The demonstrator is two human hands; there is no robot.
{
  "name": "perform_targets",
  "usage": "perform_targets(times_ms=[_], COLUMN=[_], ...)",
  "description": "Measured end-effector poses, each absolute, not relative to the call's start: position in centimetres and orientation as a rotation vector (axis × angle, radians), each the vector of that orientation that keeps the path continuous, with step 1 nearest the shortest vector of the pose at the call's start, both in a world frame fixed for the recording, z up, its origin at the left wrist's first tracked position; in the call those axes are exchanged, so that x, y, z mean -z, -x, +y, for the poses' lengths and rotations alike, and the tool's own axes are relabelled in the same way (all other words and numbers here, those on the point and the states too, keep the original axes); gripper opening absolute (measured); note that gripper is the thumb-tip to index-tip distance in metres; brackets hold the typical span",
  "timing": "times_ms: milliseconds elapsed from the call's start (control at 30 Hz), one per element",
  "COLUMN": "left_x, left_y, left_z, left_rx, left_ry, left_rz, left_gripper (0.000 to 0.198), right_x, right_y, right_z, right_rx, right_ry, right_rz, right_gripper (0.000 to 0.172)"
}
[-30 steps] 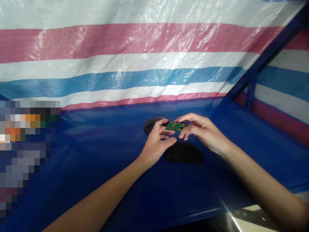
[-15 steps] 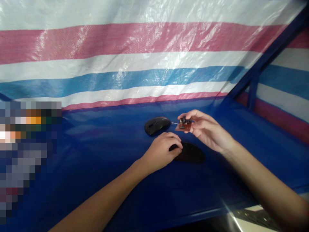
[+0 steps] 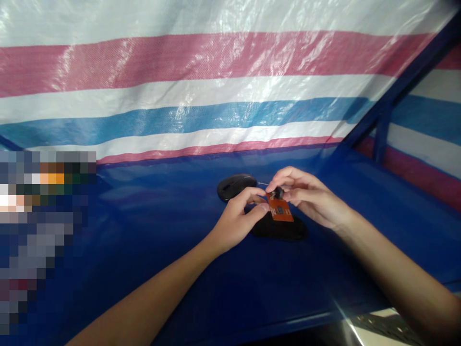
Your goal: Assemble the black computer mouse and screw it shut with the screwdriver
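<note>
An orange circuit board [image 3: 283, 211] with a dark chip and a small black wheel-like part [image 3: 277, 192] at its upper end is held up over the table. My right hand [image 3: 311, 194] pinches it at that upper end between thumb and fingers. At the board's left edge, the thumb and forefinger of my left hand [image 3: 239, 216] close on it. Below the board lies a black mouse shell half [image 3: 288, 230], partly covered by the board and my left hand. A black computer mouse cover [image 3: 236, 185] rests just behind my left hand. A thin pale wire [image 3: 262, 183] shows near my right fingertips.
The blue table [image 3: 173, 192] runs back to a striped plastic sheet [image 3: 201, 57]. A blue frame post [image 3: 399, 86] slants up at the right. Blurred-out items [image 3: 43, 192] are at the left edge.
The circuit board has been tilted, so its orange face with the chip now shows. My left fingers have risen from the black shell half to the board's left edge.
</note>
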State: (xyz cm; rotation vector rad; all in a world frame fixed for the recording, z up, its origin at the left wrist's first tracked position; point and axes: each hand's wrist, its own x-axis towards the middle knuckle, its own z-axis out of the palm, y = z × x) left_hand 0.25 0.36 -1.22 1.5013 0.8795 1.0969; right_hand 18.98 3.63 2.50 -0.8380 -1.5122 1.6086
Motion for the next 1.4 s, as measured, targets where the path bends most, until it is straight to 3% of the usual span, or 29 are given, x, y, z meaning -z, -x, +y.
perform_targets(times_ms=[300, 800, 1067, 1400], left_x=[1.3, 1.5, 1.8, 1.8], left_y=[0.0, -0.4, -0.2, 0.0], left_z=[1.1, 1.2, 1.4, 0.8], left_rx=[-0.962, -1.198, -1.092, -0.791], left_ry=[-1.362, -1.004, -1.23, -2.254], left_rz=[0.805, 0.903, 0.843, 0.971], left_gripper=[0.021, 0.022, 0.026, 0.009], right_x=[-2.2, -1.0, -1.2, -2.7], right_y=[-19.0, -18.0, -18.2, -19.3], right_z=[3.5, 3.4, 3.5, 3.9], right_rx=[-1.515, -0.352, -0.408, -0.806], right_ry=[0.858, 0.868, 0.903, 0.997], right_rz=[-1.768, -2.312, -2.308, -2.255], right_gripper=[0.039, 0.033, 0.033, 0.027])
